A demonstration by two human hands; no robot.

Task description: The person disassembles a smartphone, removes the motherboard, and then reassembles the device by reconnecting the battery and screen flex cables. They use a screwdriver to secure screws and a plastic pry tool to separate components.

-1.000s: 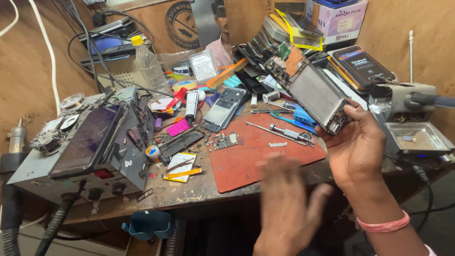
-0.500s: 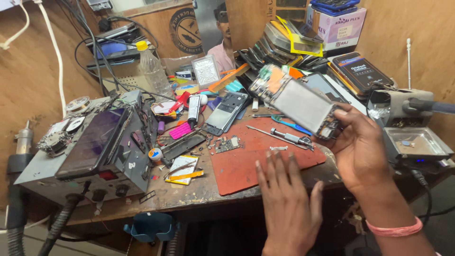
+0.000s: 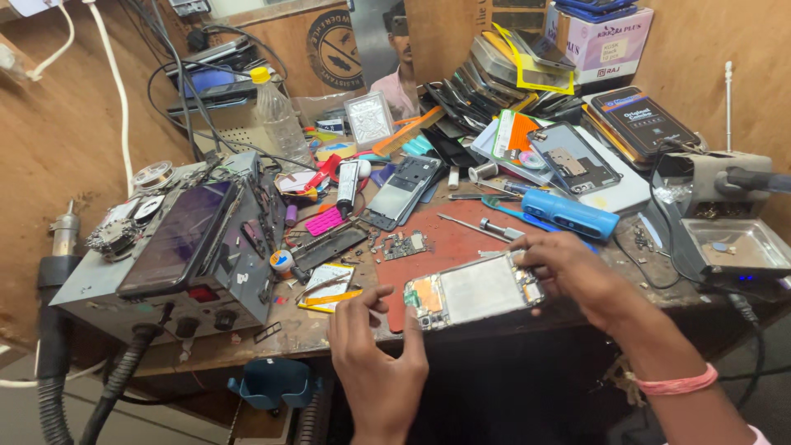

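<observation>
An opened phone [image 3: 474, 291] with its back cover off lies flat at the front edge of the red work mat [image 3: 461, 247]. My right hand [image 3: 577, 276] grips the phone's right end with the fingertips. Just left of the phone's other end, my left hand [image 3: 375, 358] hovers with fingers spread, close to it but holding nothing. A small circuit board [image 3: 406, 245] and loose screws lie on the mat behind the phone.
A grey hot-air station [image 3: 177, 247] with a phone on top stands at the left. A blue tool [image 3: 568, 214], screwdriver [image 3: 478, 227], another opened phone [image 3: 404, 189] and stacked phone parts [image 3: 494, 91] crowd the bench. A metal tray [image 3: 733, 243] sits at the right.
My right hand has brought the opened phone down from above the bench to the mat's front edge. My left hand has come up beside it.
</observation>
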